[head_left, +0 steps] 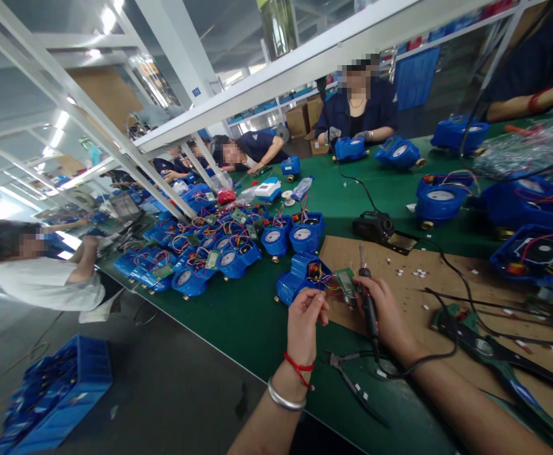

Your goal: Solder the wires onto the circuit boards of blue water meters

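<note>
1. Head view: two bare hands work over one green table; one red cord and one silver bangle circle the left wrist.
2. The right hand (383,309) grasps one soldering iron (368,309), its tip pointing up and away.
3. The left hand (307,309) has thumb and fingers pinched together; whether they hold anything thin, I cannot tell.
4. One circuit board (345,285) sits between the hands, wired to one open blue meter (295,278) just beyond the left hand.
5. Two more meters (305,235) stand side by side behind it; the cluster (205,249) to their left is too crowded to count.
6. One black iron stand (373,226) rests beyond the one cardboard sheet (399,272).
7. Two hand tools lie nearer: small cutters (352,382) and a larger green-and-black tool (485,347).
8. On the floor, one blue crate (74,395) holds blue parts.
</note>
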{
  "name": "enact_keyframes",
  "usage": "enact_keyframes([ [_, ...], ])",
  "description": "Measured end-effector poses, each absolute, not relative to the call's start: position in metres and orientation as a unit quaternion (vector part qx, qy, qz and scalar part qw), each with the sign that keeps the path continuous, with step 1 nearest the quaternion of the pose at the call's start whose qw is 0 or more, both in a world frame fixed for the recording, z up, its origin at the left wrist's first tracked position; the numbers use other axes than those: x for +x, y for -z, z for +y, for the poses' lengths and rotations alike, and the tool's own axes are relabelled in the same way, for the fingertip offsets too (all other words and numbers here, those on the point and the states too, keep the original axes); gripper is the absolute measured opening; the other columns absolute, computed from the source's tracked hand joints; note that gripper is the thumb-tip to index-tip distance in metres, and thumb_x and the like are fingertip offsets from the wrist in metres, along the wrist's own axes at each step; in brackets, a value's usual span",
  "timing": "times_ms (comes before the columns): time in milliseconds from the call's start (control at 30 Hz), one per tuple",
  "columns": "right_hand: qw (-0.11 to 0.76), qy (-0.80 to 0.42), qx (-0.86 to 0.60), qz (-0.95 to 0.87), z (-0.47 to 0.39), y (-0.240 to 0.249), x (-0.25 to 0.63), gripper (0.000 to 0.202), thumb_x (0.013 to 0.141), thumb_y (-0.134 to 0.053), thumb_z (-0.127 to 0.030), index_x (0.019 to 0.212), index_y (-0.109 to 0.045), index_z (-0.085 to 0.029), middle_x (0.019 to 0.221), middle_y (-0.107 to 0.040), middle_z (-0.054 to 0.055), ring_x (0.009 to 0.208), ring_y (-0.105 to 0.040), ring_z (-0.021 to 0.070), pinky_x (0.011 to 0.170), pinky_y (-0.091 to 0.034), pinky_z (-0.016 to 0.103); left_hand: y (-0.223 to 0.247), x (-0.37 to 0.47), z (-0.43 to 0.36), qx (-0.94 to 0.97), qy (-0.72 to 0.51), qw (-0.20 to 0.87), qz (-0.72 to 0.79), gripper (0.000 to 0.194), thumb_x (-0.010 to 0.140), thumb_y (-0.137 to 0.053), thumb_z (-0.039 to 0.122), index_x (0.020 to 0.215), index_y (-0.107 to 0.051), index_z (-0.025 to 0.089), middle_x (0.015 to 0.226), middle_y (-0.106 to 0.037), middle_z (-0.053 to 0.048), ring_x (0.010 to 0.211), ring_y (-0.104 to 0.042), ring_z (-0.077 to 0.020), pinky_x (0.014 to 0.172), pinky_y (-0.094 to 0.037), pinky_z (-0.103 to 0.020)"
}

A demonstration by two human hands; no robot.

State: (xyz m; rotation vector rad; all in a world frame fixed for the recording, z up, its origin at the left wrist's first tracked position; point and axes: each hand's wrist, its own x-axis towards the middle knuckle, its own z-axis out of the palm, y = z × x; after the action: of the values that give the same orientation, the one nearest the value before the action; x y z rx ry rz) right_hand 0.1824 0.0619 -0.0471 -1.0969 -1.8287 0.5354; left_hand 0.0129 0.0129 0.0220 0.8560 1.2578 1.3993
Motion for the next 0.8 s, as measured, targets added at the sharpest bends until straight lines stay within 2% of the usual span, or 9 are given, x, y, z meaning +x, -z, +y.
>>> enact_keyframes([
  [233, 0.465, -0.207, -0.439, -0.740, 0.062, 0.047, 0.182, 0.037, 0.089, -0.048, -0.022, 0.126, -0.046, -0.025, 0.113, -0.050, 0.010, 0.102, -0.054, 0.0262, 0.086, -0.047, 0.042, -0.028, 0.013, 0.012, 0.328, -0.589, 0.530, 0.514, 0.024, 0.079, -0.064, 0.038, 0.086, -0.058, 0.015, 0.067, -0.054, 0.003, 0.050, -0.045, -0.0051, 0.047, -0.033, -0.019],
  [400, 0.461, -0.216, -0.442, -0.739, 0.061, 0.046, 0.182, 0.039, 0.088, -0.048, -0.021, 0.127, -0.046, -0.025, 0.114, -0.049, 0.010, 0.103, -0.053, 0.0256, 0.088, -0.046, 0.042, -0.021, 0.012, 0.010, 0.309, -0.605, 0.537, 0.500, 0.020, 0.079, -0.063, 0.035, 0.086, -0.059, 0.016, 0.072, -0.052, 0.002, 0.058, -0.046, -0.0068, 0.055, -0.037, -0.020],
  [500, 0.465, -0.220, -0.442, -0.735, 0.062, 0.048, 0.182, 0.041, 0.086, -0.049, -0.017, 0.126, -0.047, -0.026, 0.114, -0.049, 0.010, 0.102, -0.054, 0.0257, 0.088, -0.046, 0.042, -0.017, 0.008, 0.009, 0.382, -0.580, 0.470, 0.545, 0.019, 0.082, -0.061, 0.034, 0.085, -0.061, 0.016, 0.071, -0.052, 0.001, 0.066, -0.049, -0.0101, 0.064, -0.040, -0.023],
  [600, 0.464, -0.224, -0.438, -0.736, 0.062, 0.048, 0.182, 0.047, 0.082, -0.050, -0.014, 0.128, -0.046, -0.027, 0.113, -0.049, 0.009, 0.103, -0.053, 0.0261, 0.088, -0.046, 0.043, -0.016, 0.005, 0.010, 0.502, -0.518, 0.374, 0.583, 0.017, 0.083, -0.060, 0.033, 0.081, -0.063, 0.016, 0.080, -0.057, -0.002, 0.078, -0.053, -0.0142, 0.073, -0.042, -0.026],
  [800, 0.455, -0.246, -0.428, -0.741, 0.060, 0.039, 0.184, 0.050, 0.081, -0.048, -0.009, 0.128, -0.044, -0.027, 0.113, -0.049, 0.010, 0.104, -0.052, 0.0259, 0.088, -0.045, 0.044, -0.007, 0.015, 0.015, 0.654, -0.425, 0.202, 0.592, 0.014, 0.087, -0.052, 0.021, 0.088, -0.066, 0.019, 0.088, -0.060, -0.005, 0.085, -0.055, -0.0187, 0.078, -0.044, -0.034],
])
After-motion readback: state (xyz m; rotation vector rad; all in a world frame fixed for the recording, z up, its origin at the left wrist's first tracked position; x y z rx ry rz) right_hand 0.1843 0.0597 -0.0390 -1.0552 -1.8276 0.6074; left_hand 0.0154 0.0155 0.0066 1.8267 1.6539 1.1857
